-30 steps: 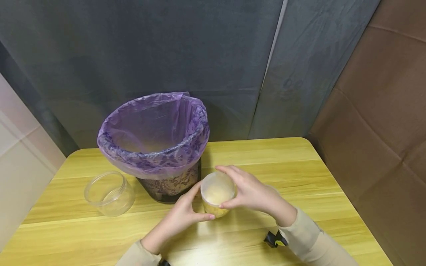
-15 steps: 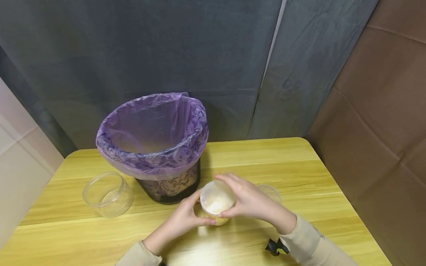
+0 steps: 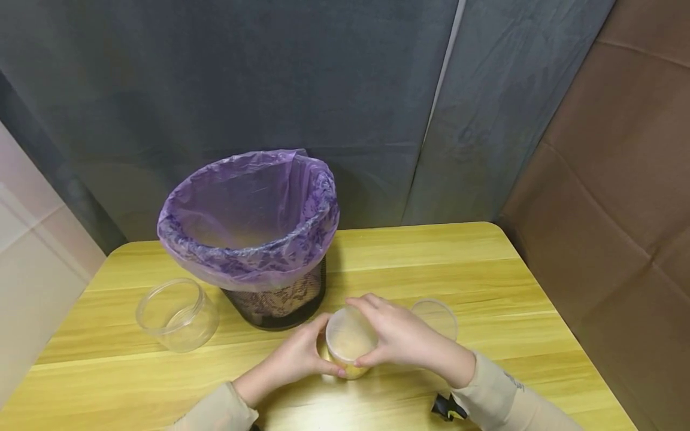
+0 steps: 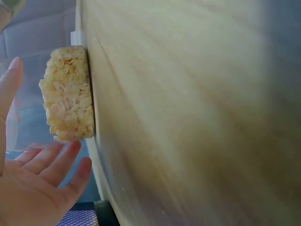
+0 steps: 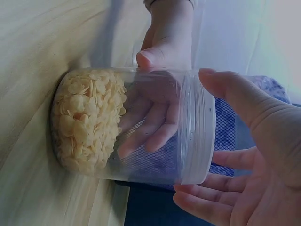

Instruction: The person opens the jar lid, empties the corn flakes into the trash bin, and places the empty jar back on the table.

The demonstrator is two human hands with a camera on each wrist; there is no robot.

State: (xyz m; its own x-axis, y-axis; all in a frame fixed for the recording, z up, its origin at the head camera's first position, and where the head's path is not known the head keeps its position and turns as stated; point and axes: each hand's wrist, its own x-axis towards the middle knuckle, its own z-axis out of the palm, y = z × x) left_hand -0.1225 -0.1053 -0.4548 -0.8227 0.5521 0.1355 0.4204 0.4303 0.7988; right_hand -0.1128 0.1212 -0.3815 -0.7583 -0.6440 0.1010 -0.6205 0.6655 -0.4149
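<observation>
A clear round jar (image 3: 351, 341) with a whitish lid (image 5: 200, 127) stands upright on the table, its lower part filled with pale yellow flakes (image 4: 69, 94). My left hand (image 3: 296, 357) holds the jar's side between thumb and fingers; in the right wrist view its fingers show through the clear wall. With thumb and fingers spread around the lid's rim, my right hand (image 3: 409, 338) grips the top from the right.
A mesh bin (image 3: 286, 299) lined with a purple bag (image 3: 253, 263) stands behind my left hand. An uncovered clear jar (image 3: 183, 329) is at the left. A clear round disc (image 3: 439, 317) lies partly behind my right hand. Grey and brown cloth hangs around the table.
Both hands and the jar have shifted toward the table's front edge. More of the clear disc now shows behind my right hand.
</observation>
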